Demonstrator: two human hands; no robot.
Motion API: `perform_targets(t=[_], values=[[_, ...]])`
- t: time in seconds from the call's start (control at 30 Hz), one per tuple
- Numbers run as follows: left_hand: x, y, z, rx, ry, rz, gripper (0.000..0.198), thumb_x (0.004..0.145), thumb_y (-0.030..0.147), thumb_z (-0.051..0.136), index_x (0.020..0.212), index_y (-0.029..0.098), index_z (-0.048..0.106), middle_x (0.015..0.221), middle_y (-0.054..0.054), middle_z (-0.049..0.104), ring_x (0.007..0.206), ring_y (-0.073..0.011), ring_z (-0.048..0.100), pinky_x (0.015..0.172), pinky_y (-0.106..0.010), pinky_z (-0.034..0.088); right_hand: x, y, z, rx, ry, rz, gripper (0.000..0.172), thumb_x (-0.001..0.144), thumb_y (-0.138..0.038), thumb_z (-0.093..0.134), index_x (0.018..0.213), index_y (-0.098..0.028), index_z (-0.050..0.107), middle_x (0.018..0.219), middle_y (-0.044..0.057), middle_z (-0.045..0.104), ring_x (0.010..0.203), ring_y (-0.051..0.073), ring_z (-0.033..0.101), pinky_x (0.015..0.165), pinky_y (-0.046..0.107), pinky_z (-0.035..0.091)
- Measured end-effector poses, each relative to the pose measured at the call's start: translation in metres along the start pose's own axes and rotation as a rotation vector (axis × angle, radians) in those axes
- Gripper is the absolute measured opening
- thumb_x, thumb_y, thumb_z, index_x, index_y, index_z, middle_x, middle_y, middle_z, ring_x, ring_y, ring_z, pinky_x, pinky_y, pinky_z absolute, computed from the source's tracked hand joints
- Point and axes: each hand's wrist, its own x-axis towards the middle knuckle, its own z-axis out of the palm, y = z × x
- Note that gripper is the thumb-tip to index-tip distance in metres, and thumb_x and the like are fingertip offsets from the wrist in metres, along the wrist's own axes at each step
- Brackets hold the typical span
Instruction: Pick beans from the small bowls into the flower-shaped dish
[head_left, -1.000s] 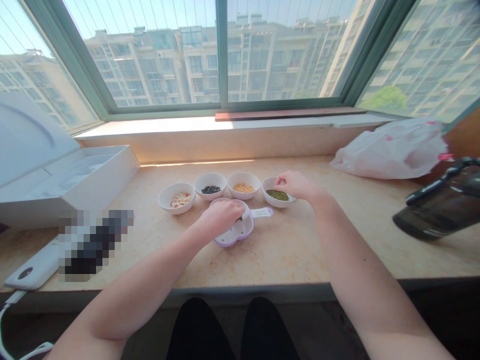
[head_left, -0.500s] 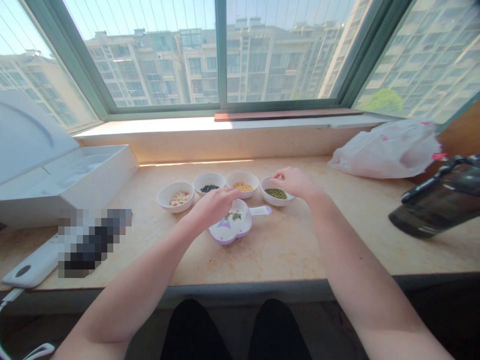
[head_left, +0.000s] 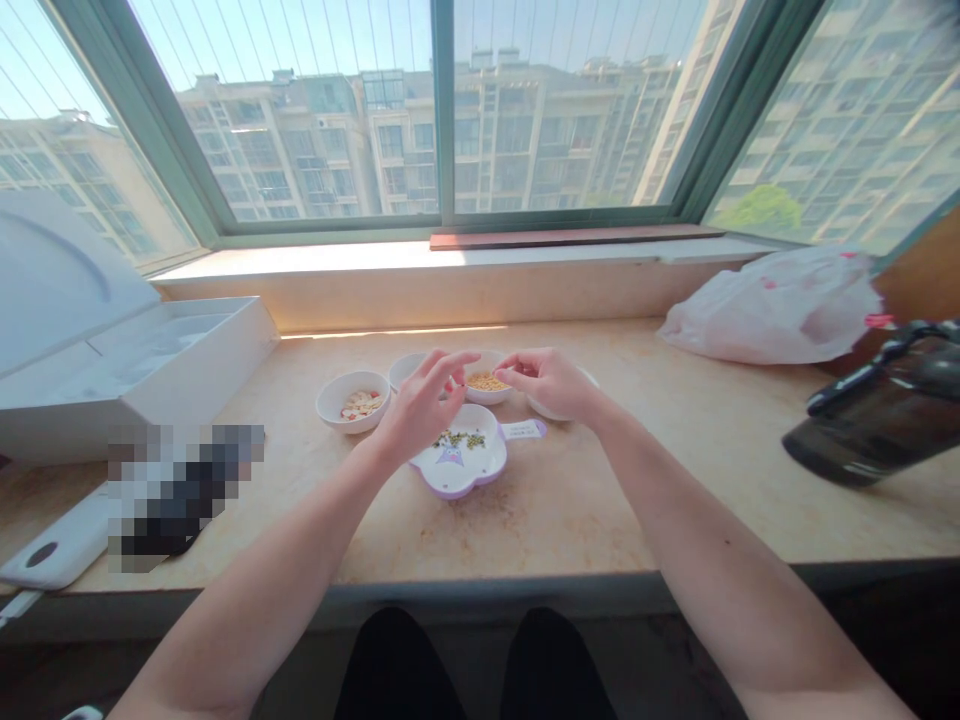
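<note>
My left hand (head_left: 421,408) hovers over the back left of a small white plate with a purple rim (head_left: 459,490), its fingers bent and apart. Scattered mung beans (head_left: 471,440) lie on the plate, above a printed cartoon figure. My right hand (head_left: 553,385) is beside the bowl of yellow beans (head_left: 487,392), thumb and fingertips pinched together; what they hold, if anything, is too small to make out. It covers most of the rightmost bowl (head_left: 544,408). My left hand partly hides another white bowl (head_left: 403,368).
A white bowl with pale flat pieces (head_left: 354,402) stands at the row's left end. An open white box (head_left: 202,350) and a white device (head_left: 56,550) lie on the left. A plastic bag (head_left: 772,305) and a dark bottle (head_left: 862,420) are on the right.
My right hand has moved left from the mung bean bowl towards the yellow beans. My left hand's fingers have spread and lifted. More mung beans show on the plate.
</note>
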Motion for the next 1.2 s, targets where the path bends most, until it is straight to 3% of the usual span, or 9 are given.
perform_targets(t=[0.13,0.33,0.67,0.83,0.9,1.0,1.1,1.2], values=[[0.000,0.005,0.002,-0.089,0.001,-0.021,0.041,0.090,0.008,0.061,0.127,0.025,0.056,0.099,0.001,0.062,0.075,-0.0062,0.064,0.077,-0.021,0.056,-0.002,-0.009,0.013,0.276,-0.172,-0.002,0.035,0.088,-0.048,0.064,0.100,-0.017,0.075,0.084,0.002,0.070,0.070,0.013,0.055,0.063,0.027,0.037],[0.000,0.007,0.002,-0.140,-0.004,-0.032,0.042,0.090,0.006,0.060,0.128,0.024,0.056,0.101,0.000,0.065,0.078,-0.0065,0.066,0.078,-0.021,0.057,-0.004,-0.014,0.028,0.543,-0.299,0.106,0.044,0.081,-0.057,0.073,0.096,-0.016,0.072,0.067,-0.004,0.054,0.057,0.009,0.041,0.054,0.024,0.027],[0.000,0.009,0.001,-0.117,-0.033,-0.052,0.031,0.094,0.012,0.058,0.123,0.023,0.060,0.105,-0.002,0.071,0.083,-0.0097,0.070,0.083,-0.025,0.058,-0.003,-0.013,0.037,0.739,-0.197,0.184,0.041,0.073,-0.054,0.081,0.085,-0.016,0.071,0.057,-0.007,0.042,0.051,0.007,0.029,0.049,0.024,0.018],[0.003,0.005,-0.002,-0.089,-0.084,-0.108,0.029,0.095,0.014,0.051,0.122,0.022,0.061,0.118,-0.006,0.068,0.096,-0.0135,0.071,0.086,-0.027,0.058,-0.003,-0.014,0.029,0.557,-0.086,0.159,0.038,0.074,-0.053,0.078,0.087,-0.017,0.074,0.061,-0.004,0.053,0.054,0.009,0.040,0.052,0.025,0.029],[0.004,0.002,-0.004,-0.021,-0.173,-0.158,0.028,0.094,0.013,0.049,0.117,0.021,0.064,0.117,-0.006,0.067,0.095,-0.0148,0.070,0.085,-0.028,0.058,-0.003,-0.013,0.023,0.362,-0.008,0.104,0.033,0.076,-0.050,0.076,0.085,-0.018,0.075,0.066,-0.001,0.061,0.060,0.012,0.047,0.057,0.027,0.034],[0.004,-0.002,-0.009,0.123,-0.447,-0.217,0.031,0.091,0.009,0.046,0.109,0.020,0.068,0.110,-0.006,0.069,0.091,-0.0171,0.069,0.085,-0.031,0.056,-0.003,-0.010,0.013,0.047,0.106,0.003,0.026,0.080,-0.044,0.072,0.081,-0.019,0.075,0.068,0.001,0.064,0.064,0.014,0.051,0.061,0.029,0.038],[0.003,-0.001,-0.010,0.170,-0.731,-0.181,0.031,0.088,0.009,0.050,0.108,0.021,0.070,0.106,-0.004,0.071,0.097,-0.0193,0.068,0.087,-0.031,0.054,-0.002,-0.005,0.002,-0.164,0.189,-0.068,0.019,0.083,-0.037,0.068,0.080,-0.019,0.074,0.074,0.003,0.067,0.066,0.015,0.054,0.065,0.029,0.040],[0.003,0.002,-0.008,0.162,-0.896,-0.110,0.024,0.087,0.014,0.056,0.105,0.021,0.070,0.106,-0.004,0.072,0.096,-0.0200,0.068,0.087,-0.032,0.053,0.000,0.000,-0.008,-0.277,0.215,-0.079,0.014,0.084,-0.031,0.067,0.081,-0.019,0.073,0.078,0.004,0.069,0.068,0.016,0.057,0.067,0.029,0.042]])
